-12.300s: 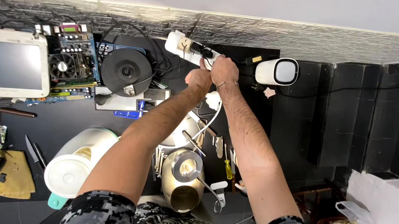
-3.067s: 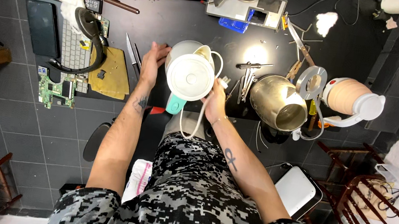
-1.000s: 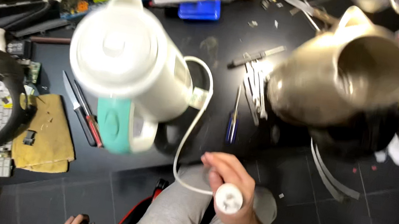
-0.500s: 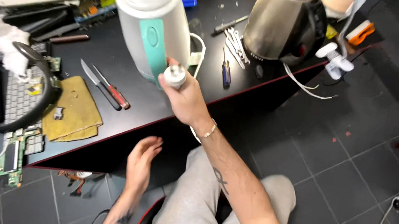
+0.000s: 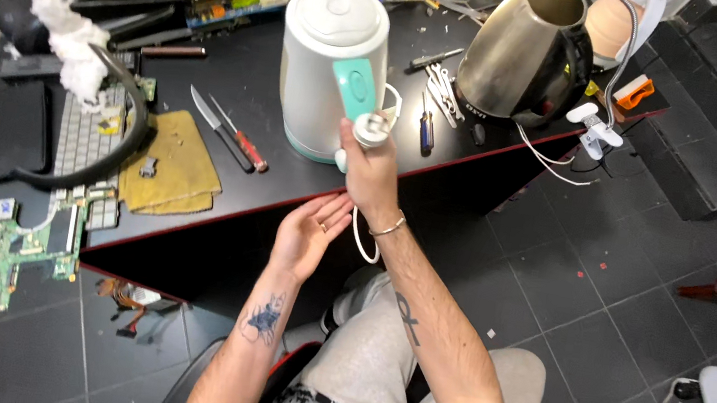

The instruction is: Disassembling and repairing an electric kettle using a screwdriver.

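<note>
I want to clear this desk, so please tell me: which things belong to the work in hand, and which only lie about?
In the work:
- white kettle with a teal handle
- white plug, held in the right hand
- white cord
- left hand, open, below the desk edge

Only lying about:
- steel kettle
- knife
- yellow cloth
- green circuit board
- keyboard

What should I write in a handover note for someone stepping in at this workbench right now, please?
Right hand: raised at the desk edge, grip closed on the white plug; its cord loops down past the wrist.
Left hand: open, palm up, empty, below the desk edge.
White kettle: upright on the black desk, lid on, teal handle facing the person.
Steel kettle: to its right, lid open.
Nearby: knife and screwdrivers lie on the desk.
Done: plug is in hand.
Left: plug is not in any socket in view.
</note>
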